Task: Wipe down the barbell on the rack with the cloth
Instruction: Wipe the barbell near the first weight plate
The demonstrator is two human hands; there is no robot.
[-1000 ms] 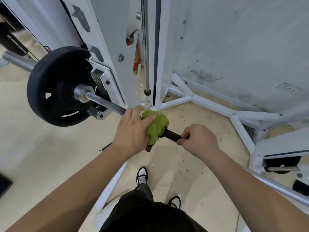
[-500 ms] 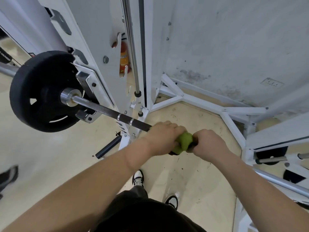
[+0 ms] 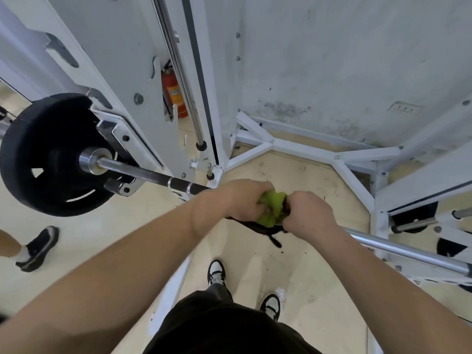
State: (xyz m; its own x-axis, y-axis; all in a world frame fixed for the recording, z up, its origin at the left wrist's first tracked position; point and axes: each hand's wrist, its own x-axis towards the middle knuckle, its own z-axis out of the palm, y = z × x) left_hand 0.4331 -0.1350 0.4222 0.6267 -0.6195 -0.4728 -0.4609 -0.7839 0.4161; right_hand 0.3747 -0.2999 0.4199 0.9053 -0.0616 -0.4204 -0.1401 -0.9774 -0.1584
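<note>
Head view, cloth (image 3: pixel 272 205) on barbell (image 3: pixel 143 173), weight plate (image 3: pixel 46 154) left, extinguisher (image 3: pixel 173 93) behind

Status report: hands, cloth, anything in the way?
Left hand grips green cloth on barbell. Right hand grips barbell, tight against cloth. Dark strap dangles beneath hands.

You see a glossy steel barbell (image 3: pixel 132 172), soft green cloth (image 3: pixel 272 205), matt black plate (image 3: pixel 38 159), and scuffed white-painted rack (image 3: pixel 301 146).
</note>
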